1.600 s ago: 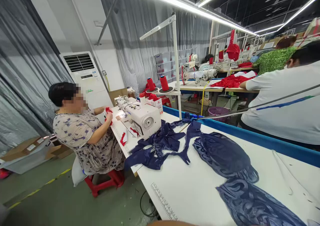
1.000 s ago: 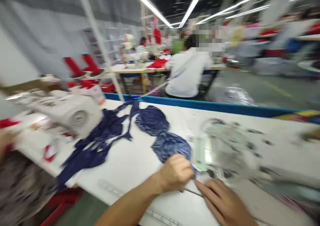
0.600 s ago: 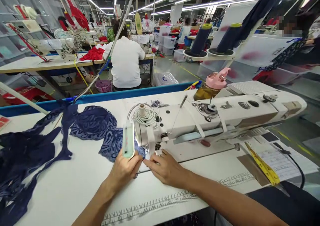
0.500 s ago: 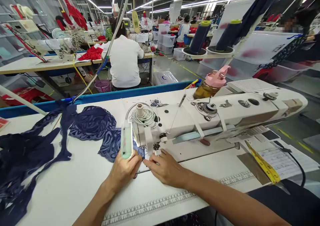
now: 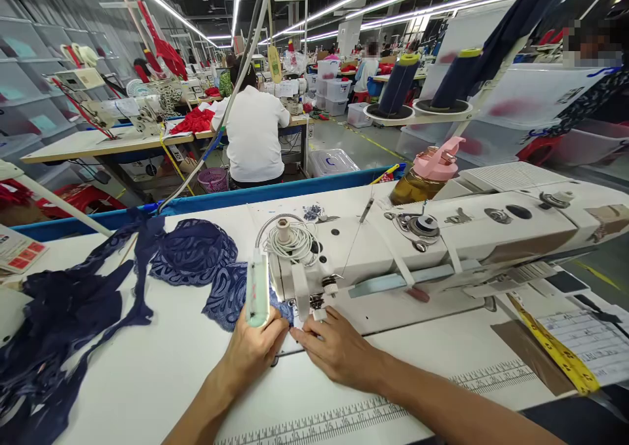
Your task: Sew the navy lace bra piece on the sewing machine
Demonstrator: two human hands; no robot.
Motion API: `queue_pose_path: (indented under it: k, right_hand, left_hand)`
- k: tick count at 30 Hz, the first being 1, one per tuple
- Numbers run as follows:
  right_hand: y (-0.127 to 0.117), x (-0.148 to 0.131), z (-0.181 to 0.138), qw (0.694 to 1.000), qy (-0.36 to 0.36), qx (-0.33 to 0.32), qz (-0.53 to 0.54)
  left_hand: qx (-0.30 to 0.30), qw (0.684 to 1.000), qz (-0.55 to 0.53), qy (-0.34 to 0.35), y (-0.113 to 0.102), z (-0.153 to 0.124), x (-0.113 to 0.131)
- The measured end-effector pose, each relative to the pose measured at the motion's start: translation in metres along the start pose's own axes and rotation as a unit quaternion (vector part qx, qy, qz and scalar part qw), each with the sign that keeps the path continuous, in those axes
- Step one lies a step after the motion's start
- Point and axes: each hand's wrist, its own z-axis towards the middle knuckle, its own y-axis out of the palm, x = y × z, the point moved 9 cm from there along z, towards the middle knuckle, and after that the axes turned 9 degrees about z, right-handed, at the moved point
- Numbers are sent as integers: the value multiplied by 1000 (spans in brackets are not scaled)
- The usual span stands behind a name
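Navy lace fabric (image 5: 227, 299) lies on the white table and runs to the needle area of a white sewing machine (image 5: 354, 248). My left hand (image 5: 256, 343) is closed on this fabric's near edge, partly behind a lit lamp (image 5: 257, 291). Its fingertips are just left of the presser foot. Close to it, my right hand (image 5: 339, 350) has thumb and forefinger pinched together at the same edge, in front of the needle. Both sets of fingertips nearly meet. The machine head hides the needle and stitching point.
A navy lace cup (image 5: 194, 251) and dark fabric strips (image 5: 63, 314) lie to the left. Thread cones (image 5: 400, 84), a pink-lidded bottle (image 5: 427, 170) and a yellow measuring tape (image 5: 555, 347) are around the machine. A person in white (image 5: 253, 134) sits ahead.
The camera view has shifted, so the scene appears slightly lower and further right. Both hands keep their places at the fabric edge, with no clear change of grip.
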Motion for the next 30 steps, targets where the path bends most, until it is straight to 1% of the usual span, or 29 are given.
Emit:
queue_pose_path:
  k: [5, 7, 13, 20, 23, 27, 30]
  right_hand:
    - [-13, 9, -6, 995, 27, 100, 8]
    - [-13, 10, -7, 993, 29, 115, 8]
    - [-10, 9, -5, 995, 35, 89, -1]
    - [-12, 9, -4, 994, 34, 101, 5]
    - [-11, 9, -2, 995, 43, 87, 3]
    - [-7, 8, 2, 997, 52, 55, -33]
    - [-6, 6, 5, 996, 43, 46, -55]
  left_hand:
    - [-1, 1000, 1, 2, 3, -2, 0]
    - [1, 1000, -2, 1, 3, -3, -1]
    - [-2, 1000, 4, 9, 3, -3, 0]
    - [19, 998, 43, 32, 1, -3, 5]
    - [3, 998, 53, 34, 3, -3, 5]
    - [-23, 999, 41, 20, 5, -3, 3]
    - [-28, 999, 28, 12, 3, -4, 2]
